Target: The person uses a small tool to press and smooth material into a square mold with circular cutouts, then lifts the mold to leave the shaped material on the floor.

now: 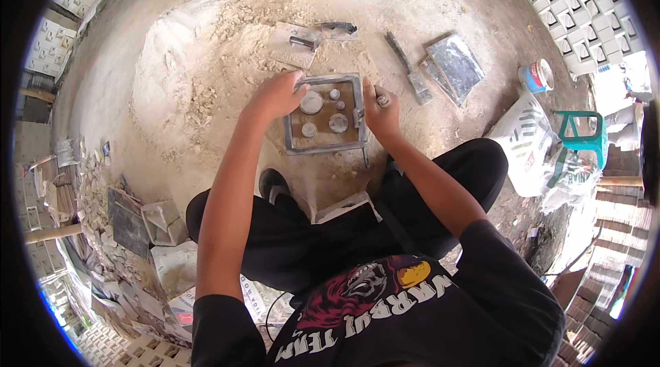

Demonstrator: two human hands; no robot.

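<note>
A square grey mould frame (323,149) lies on the ground in front of me. Brown packed material fills it, and several pale round discs of different sizes, one a large disc (311,102), sit in it. My left hand (278,95) is closed over the frame's far left corner, thumb on the rim. At the right rim, my right hand (382,114) is closed round a short handle (383,100) whose round end shows; the rest of that tool is hidden. A thin dark bar (366,156) sticks out at the near right corner.
Beyond the frame lie a plastering float (301,42) and a dark-handled tool (337,26). A long-handled scraper (409,68) and flat grey plates (457,68) are to the right, with a bucket (536,76), sacks (526,143) and a green stool (581,134). Pale powder (168,57) is heaped left.
</note>
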